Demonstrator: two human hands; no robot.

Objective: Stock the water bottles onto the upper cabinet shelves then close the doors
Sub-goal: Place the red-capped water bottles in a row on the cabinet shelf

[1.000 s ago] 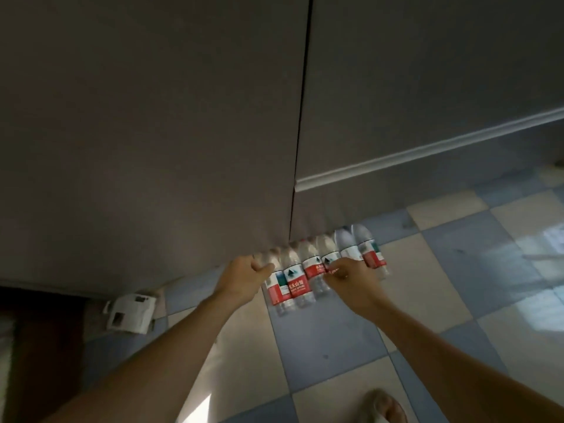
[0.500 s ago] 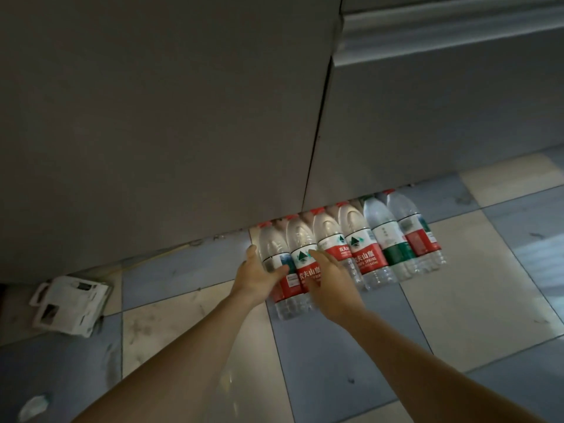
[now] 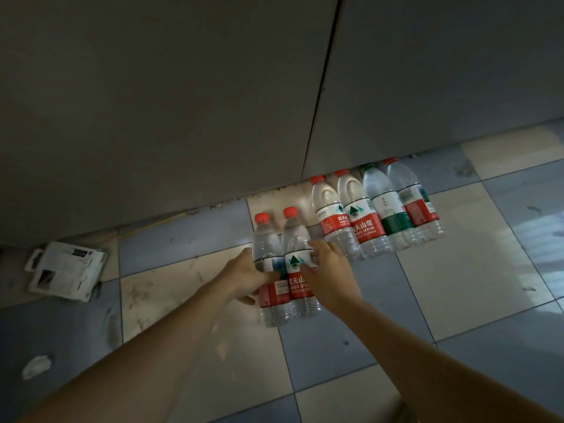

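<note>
My left hand [image 3: 244, 277] grips one clear red-capped plastic water bottle [image 3: 270, 270]; my right hand [image 3: 328, 274] curls round its twin [image 3: 297, 261], labels partly hidden. Four more bottles [image 3: 375, 209] stand against the grey cabinet doors [image 3: 183, 102].

Left hand [image 3: 244, 277] covers left held bottle [image 3: 271, 270] label side; right hand [image 3: 328, 276] hides right bottle [image 3: 297, 264] label edge; cabinet doors [image 3: 171, 96] cut off at top.
</note>
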